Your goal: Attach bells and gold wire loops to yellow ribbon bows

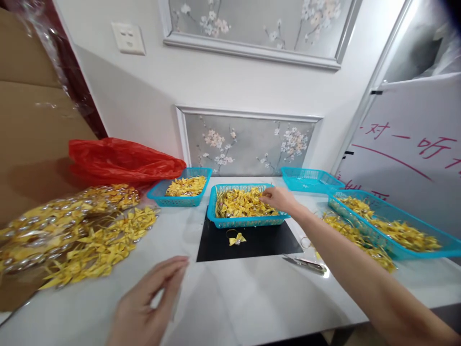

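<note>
My right hand (pixel 278 198) reaches into the middle blue basket (pixel 248 221), fingers pinched among the yellow ribbon bows (pixel 239 203) heaped in it; whether it grips one I cannot tell. My left hand (pixel 149 300) hovers low over the white table (pixel 234 298) near its front edge, fingers loosely apart, holding nothing. A single yellow bow with an elastic loop (pixel 236 238) lies on the black mat (pixel 252 242) in front of the basket.
A clear bag of yellow bows (pixel 72 230) sprawls at the left beside a red plastic bag (pixel 122 161). More blue baskets: one with bows (pixel 182 188), an empty one (pixel 309 179), a long one at right (pixel 392 223). Scissors (pixel 306 263) lie by my right forearm.
</note>
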Available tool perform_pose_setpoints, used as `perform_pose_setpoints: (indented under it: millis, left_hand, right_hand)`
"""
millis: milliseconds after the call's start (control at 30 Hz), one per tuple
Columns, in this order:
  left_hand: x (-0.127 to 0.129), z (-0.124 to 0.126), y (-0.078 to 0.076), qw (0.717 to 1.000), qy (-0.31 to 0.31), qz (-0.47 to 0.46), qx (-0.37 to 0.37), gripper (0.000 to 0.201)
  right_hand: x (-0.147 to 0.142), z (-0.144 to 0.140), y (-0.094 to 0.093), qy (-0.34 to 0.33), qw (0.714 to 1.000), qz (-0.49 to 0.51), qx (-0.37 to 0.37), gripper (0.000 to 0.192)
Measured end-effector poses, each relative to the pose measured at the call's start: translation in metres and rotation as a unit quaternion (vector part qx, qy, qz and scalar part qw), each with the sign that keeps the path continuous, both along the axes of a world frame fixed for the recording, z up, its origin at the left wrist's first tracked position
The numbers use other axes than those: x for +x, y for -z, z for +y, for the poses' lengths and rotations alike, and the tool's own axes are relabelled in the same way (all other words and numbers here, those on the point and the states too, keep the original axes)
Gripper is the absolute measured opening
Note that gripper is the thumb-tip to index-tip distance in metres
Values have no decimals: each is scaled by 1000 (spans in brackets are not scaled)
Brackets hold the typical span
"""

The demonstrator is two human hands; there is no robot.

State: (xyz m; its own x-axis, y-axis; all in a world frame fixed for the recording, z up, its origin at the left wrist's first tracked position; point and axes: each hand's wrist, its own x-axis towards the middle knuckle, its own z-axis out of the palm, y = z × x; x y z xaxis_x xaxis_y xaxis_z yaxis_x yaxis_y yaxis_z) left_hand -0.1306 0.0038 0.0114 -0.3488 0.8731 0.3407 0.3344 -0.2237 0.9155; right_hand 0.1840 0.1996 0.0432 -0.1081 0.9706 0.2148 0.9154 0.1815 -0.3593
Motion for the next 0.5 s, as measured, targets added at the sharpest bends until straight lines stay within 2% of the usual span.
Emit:
perform_pose_setpoints:
  millis: [33, 100, 200, 333, 500]
  left_hand:
    - [15, -1, 0, 998, 44, 39, -24, 14]
    - [41, -4, 1, 994, 92, 48, -28, 8]
    - [64, -8, 5, 993, 112, 36, 1, 9]
    - [71, -12, 7, 983, 178, 38, -25, 11]
    - [73, -10, 4, 982, 178, -36, -54, 14]
  right_hand:
    - [-8, 5, 1, -1, 1000, 5, -3, 28]
    - [-24, 13, 3, 4, 1000, 22, -8, 28]
    - [-38, 20, 2, 12, 998, 63, -13, 28]
    - [-36, 13, -6, 0, 988, 152, -24, 28]
    - [-19, -28, -17, -55, 950, 303, -48, 30]
